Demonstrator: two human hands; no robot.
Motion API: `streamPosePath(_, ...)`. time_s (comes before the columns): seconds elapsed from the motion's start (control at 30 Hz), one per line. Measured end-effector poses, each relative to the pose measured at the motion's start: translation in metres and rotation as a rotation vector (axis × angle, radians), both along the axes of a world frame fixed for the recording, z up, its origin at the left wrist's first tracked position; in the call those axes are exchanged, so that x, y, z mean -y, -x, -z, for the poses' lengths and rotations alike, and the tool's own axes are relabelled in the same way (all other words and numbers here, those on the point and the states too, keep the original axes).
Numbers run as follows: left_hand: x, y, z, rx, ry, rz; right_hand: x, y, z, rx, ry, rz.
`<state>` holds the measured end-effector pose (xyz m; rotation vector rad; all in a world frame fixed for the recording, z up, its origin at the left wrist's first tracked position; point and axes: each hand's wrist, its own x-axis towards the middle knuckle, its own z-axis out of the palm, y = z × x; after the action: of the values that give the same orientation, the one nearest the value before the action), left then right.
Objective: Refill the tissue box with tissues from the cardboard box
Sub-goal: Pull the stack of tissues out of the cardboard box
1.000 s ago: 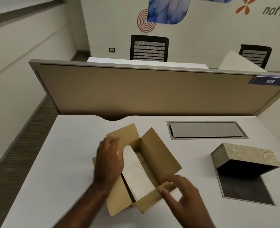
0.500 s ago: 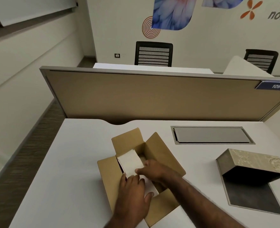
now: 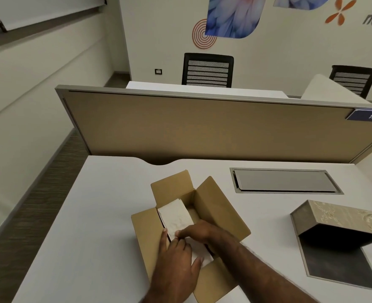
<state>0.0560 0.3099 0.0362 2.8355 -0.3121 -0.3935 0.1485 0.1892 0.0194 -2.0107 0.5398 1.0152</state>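
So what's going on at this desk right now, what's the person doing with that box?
A person has both hands in the open cardboard box on the white desk. The left hand and right hand are gripping a white stack of tissues that is partly raised but not yet out. The patterned tissue box sits propped open to the right, with no tissues visible in it.

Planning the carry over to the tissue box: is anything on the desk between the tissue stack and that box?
Nothing visible: bare desk lies between the tissue stack and the open tissue box. Only the cardboard box's raised right flap must be cleared.
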Motion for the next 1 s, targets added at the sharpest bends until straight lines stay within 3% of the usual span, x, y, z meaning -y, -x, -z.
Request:
streamPosePath(0.47,-0.025,-0.001,0.006,0.068,0.088,0.065,0.004,-0.008,0.007,-0.166,-0.147,0.062)
streamPosePath(0.63,-0.032,-0.001,0.001,0.105,0.119,0.048,0.012,-0.009,0.004,-0.077,-0.123,-0.010)
streamPosePath(0.87,-0.042,-0.001,-0.005,0.383,0.326,-0.065,0.024,-0.007,-0.008,0.028,-0.204,-0.041)
streamPosePath(1.0,-0.047,-0.002,-0.021,0.516,0.318,-0.114,0.029,-0.005,-0.030,0.079,-0.315,-0.036)
